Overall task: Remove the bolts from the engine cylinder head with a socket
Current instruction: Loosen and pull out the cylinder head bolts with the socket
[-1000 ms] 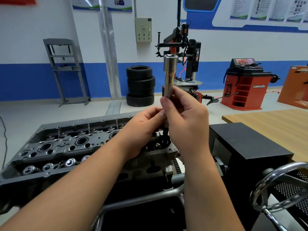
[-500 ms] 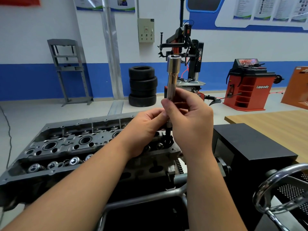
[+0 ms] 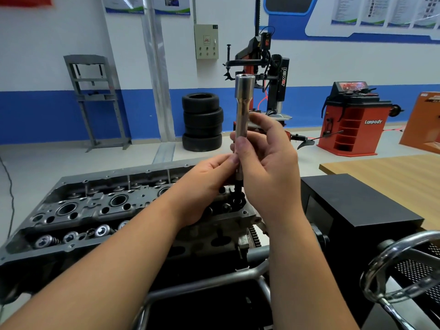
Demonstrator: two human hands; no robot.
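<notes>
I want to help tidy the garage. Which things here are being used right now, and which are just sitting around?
In use:
long socket, upright
left hand and right hand, both holding it
cylinder head
bolt under the socket

Just sitting around:
stack of tyres
red machine
wooden table
black box
grey frame

Bright even light, sharp, edges bowed
</notes>
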